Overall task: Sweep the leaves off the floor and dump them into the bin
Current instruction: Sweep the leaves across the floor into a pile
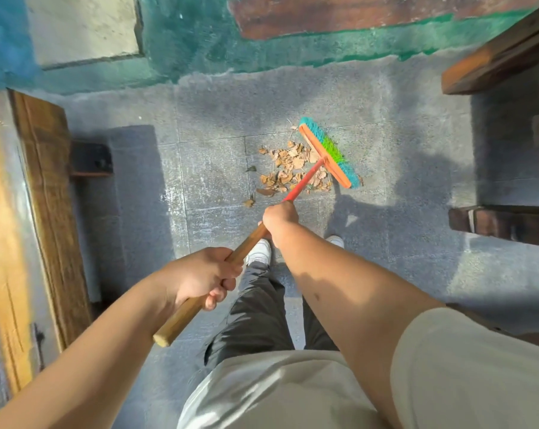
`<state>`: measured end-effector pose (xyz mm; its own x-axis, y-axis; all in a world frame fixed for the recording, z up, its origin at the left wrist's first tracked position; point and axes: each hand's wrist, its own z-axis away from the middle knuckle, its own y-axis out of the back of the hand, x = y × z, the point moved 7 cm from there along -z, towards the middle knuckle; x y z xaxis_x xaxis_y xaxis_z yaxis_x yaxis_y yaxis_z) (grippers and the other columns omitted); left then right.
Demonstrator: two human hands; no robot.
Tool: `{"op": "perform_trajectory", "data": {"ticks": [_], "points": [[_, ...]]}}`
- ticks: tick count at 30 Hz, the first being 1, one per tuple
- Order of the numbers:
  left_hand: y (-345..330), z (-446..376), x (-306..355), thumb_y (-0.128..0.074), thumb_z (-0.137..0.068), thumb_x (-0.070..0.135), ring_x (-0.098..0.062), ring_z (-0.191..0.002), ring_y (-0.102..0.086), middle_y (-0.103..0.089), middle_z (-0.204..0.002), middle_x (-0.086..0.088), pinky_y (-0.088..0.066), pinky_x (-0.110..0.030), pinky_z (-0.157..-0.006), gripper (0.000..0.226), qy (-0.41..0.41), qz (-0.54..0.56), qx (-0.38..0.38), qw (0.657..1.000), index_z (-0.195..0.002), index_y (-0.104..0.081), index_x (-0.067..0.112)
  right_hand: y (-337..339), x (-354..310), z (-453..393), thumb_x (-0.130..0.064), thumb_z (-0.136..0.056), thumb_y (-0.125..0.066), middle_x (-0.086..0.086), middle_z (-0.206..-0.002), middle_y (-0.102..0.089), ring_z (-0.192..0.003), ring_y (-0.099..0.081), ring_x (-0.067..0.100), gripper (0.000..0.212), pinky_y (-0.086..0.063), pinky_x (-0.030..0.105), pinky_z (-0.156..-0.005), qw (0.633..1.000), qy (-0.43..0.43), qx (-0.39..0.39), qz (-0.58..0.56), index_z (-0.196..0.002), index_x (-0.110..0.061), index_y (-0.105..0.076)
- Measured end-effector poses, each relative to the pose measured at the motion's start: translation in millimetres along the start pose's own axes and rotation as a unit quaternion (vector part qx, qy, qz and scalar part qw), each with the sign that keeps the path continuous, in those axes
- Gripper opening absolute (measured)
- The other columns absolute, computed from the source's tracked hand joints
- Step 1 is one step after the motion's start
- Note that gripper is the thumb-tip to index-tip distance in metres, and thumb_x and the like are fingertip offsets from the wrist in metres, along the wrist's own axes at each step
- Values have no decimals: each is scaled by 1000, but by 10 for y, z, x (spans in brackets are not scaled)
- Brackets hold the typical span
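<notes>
Both hands clench a wooden-handled push broom (pixel 325 151) with orange head and green-blue bristles, left hand (pixel 204 275) near the handle's end, right hand (pixel 280 215) further down, head resting beside dry brown leaves (pixel 293 168) heaped on grey paved floor (pixel 200 168).

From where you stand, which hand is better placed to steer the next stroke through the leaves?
Right. The right hand grips the broom handle lower, nearer the broom head beside the leaves. The left hand grips near the handle's top end, suiting a pivot.
</notes>
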<state>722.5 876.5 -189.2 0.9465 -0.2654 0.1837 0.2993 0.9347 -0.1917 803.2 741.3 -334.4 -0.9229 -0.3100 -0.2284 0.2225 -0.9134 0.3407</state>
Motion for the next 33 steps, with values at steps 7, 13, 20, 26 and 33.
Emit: {"op": "perform_trajectory", "data": {"ticks": [7,13,20,26,33], "points": [[-94,-133,368,-45,-85,-3,-11,-37,-36,-45,-50,-2,-30,-18,-33,9,-38,1,29,999,-84,-47,6,280,-317,-103,-11,-98,-46,7,-88,-62,-66,-63,19,35,-51,28,-45,999,27,23,-41,-132,-7,-46],[-9,-386,606,-44,-92,1,-6,-32,-34,-41,-53,-2,-30,-13,-32,8,-30,75,12,997,-89,-45,9,239,-674,-349,-5,-96,-44,9,-76,-58,-62,-60,23,25,-59,36,-58,999,31,14,-14,-120,-4,-51],[12,-205,311,-46,-94,5,-6,-35,-35,-44,-57,-1,-31,-14,-31,6,-1,107,11,994,-89,-47,9,-3,-548,-232,-7,-98,-42,10,-90,-60,-75,-66,26,36,-61,38,-66,997,31,-16,74,-134,-8,-42],[-257,229,177,-44,-95,5,-3,-31,-34,-40,-53,2,-31,-12,-30,17,21,235,-18,972,-79,-45,12,-24,-500,154,-7,-97,-43,11,-88,-59,-80,-68,27,44,-61,42,-73,989,49,-40,137,-141,-10,-37],[-681,630,460,-39,-98,10,-4,-33,-35,-39,-51,2,-34,-12,-32,16,-39,317,-48,947,-81,-42,12,353,-562,459,-15,-94,-54,6,-79,-61,-64,-62,18,25,-47,26,-47,995,47,-16,92,-118,-6,-55]]}}
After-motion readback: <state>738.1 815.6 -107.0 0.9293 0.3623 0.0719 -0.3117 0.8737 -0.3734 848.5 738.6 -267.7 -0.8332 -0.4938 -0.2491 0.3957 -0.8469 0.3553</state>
